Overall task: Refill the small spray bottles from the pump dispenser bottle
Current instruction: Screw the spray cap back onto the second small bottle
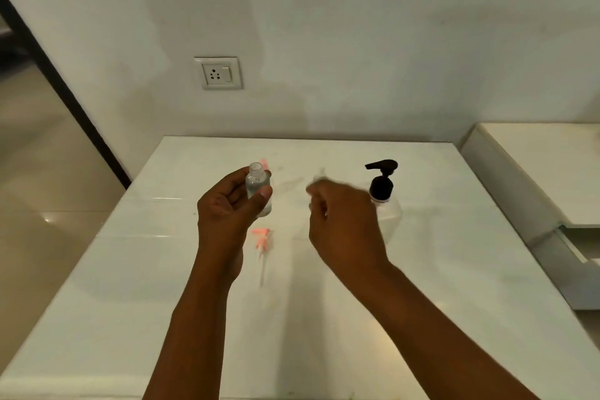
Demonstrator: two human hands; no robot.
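My left hand holds a small clear spray bottle upright above the table, thumb across its front; the neck is open, with no spray head on it. A pink spray head with its dip tube lies on the white table just below that hand. Another bit of pink shows behind the bottle's neck. My right hand is blurred, with curled fingers and a faint pale streak at the fingertips; whether it holds anything is unclear. The pump dispenser bottle, clear with a black pump, stands behind my right hand.
The table stands against a white wall with a socket. A white ledge runs along the right side, and tiled floor lies to the left.
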